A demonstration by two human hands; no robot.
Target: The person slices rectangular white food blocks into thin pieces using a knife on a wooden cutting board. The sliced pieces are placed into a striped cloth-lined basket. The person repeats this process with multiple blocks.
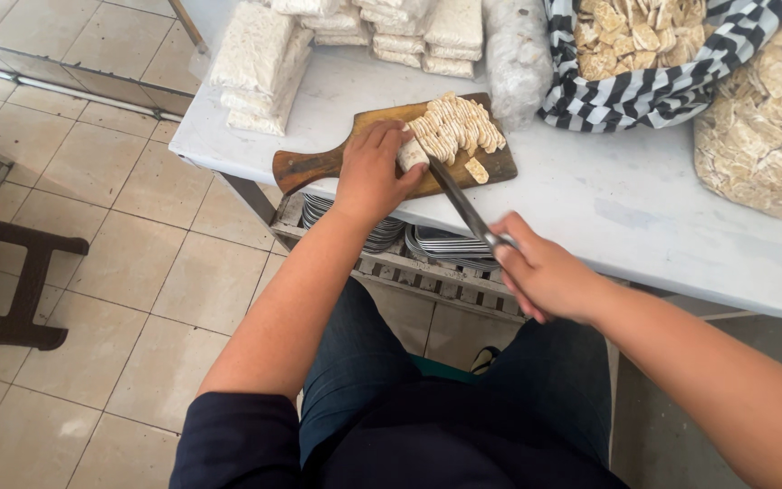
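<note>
On the wooden cutting board [319, 165] at the tabletop [644, 217] edge, a pale block [412, 154] is sliced
The block is pinned by the closed left hand [371, 172]; a knife [460, 205] is gripped by the closed right hand [543, 272]. Judged soft, light and crumbly, the block is best held by its sides, behind the blade, beside the cut slices [456, 125]

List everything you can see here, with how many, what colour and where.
Cutting board: one, brown wood, table edge.
Block: one, pale, under left hand.
Slices: many, pale, on board.
Knife: one, grey blade, against block.
Wrapped blocks: several, white, table's far left.
Striped bag: one, black-white, holding chips.
Clear bag: one, of chips, far right.
Table: one, white.
Stool: one, dark, floor left.
Left hand: holds block.
Right hand: grips knife.
</note>
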